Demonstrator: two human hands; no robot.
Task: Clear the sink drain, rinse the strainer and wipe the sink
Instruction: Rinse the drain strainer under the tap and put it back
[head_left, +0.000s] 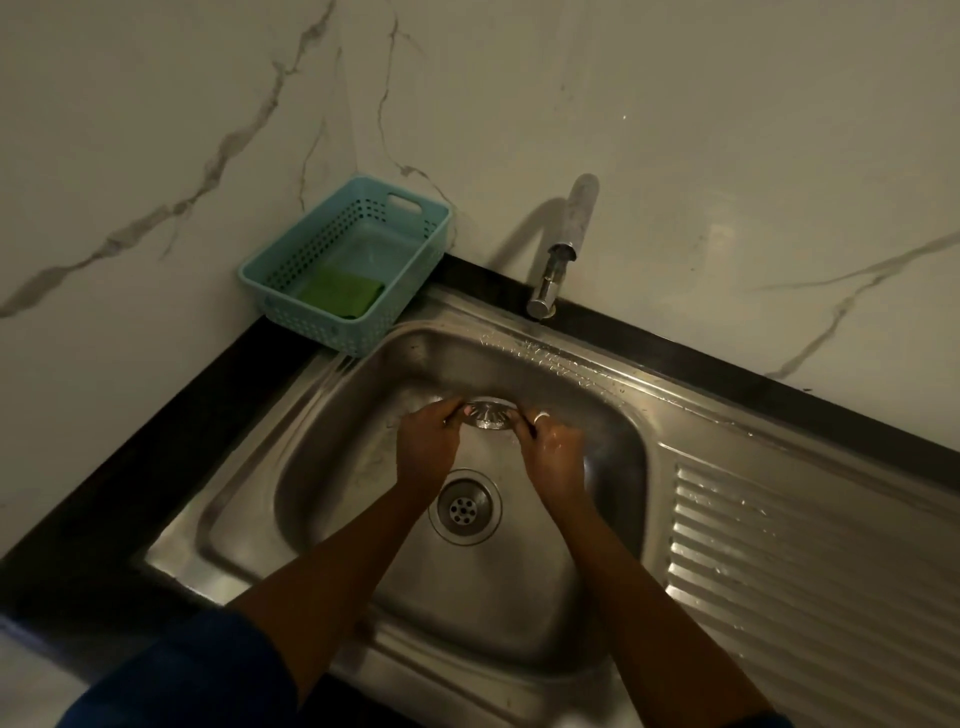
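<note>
A round metal strainer (489, 414) is held up inside the steel sink (322, 467), near its back wall and below the tap's spout. My left hand (428, 441) grips its left edge and my right hand (551, 446) grips its right edge, both with fingers curled on the rim. A ring shows on a right finger. The open drain (465, 505) lies uncovered in the basin floor, just in front of my wrists. Whether water runs from the tap cannot be told.
A chrome tap (563, 244) stands at the sink's back edge. A teal plastic basket (270, 280) on the back left corner holds a green scouring pad (340, 293). A ribbed, wet draining board (810, 561) lies to the right. Marble walls close the back and left.
</note>
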